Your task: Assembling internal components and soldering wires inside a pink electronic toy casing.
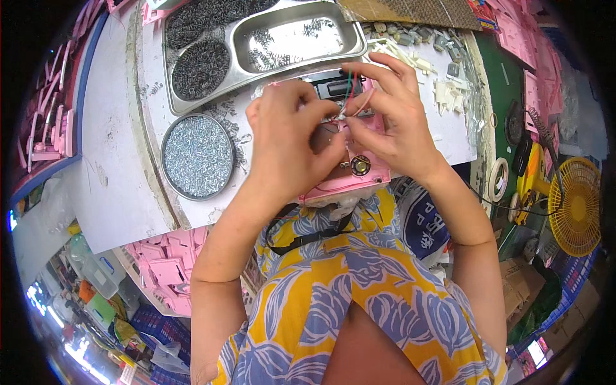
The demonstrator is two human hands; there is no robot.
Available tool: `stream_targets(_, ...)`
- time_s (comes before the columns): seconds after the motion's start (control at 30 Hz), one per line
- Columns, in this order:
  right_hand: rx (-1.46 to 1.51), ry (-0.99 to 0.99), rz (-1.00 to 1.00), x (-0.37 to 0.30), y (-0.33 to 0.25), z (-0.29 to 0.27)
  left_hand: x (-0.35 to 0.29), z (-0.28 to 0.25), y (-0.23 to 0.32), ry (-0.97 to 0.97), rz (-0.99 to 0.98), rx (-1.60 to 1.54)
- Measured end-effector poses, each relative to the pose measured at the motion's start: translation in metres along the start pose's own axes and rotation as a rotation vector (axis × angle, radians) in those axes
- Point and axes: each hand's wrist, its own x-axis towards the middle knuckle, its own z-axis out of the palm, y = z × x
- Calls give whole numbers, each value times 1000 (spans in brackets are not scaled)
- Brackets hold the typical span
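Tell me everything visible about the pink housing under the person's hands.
The pink housing looks like plastic and lies at the near side of the white worktop, fitted parts showing. Near its lower right corner sits a round, dark-rimmed part with a yellowish centre. Thin green and reddish wires show above it. The left hand and right hand cover much of it; its full outline and whether they touch it cannot be told.

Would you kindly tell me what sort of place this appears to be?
It looks like an assembly workshop, judging by the round metal dish of tiny silvery pieces, the shiny metal tray holding dark coiled springs, and the pink plastic housing with thin coloured wires.
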Motion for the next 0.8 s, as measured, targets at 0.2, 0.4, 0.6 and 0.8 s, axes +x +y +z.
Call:
stream_targets(0.2,-55,23,-56,-9,-1,-7,-9,6,-3,61,222,103)
stream_targets(0.4,-126,-4,-90,-10,-1,-7,-27,-8,-10,-13,183,185)
stream_targets(0.6,-43,32,-31,-11,1,-13,-29,7,-12,340,-66,326)
stream_targets(0.8,33,2,-57,-8,0,-34,0,2,22,-182,-147,-462)
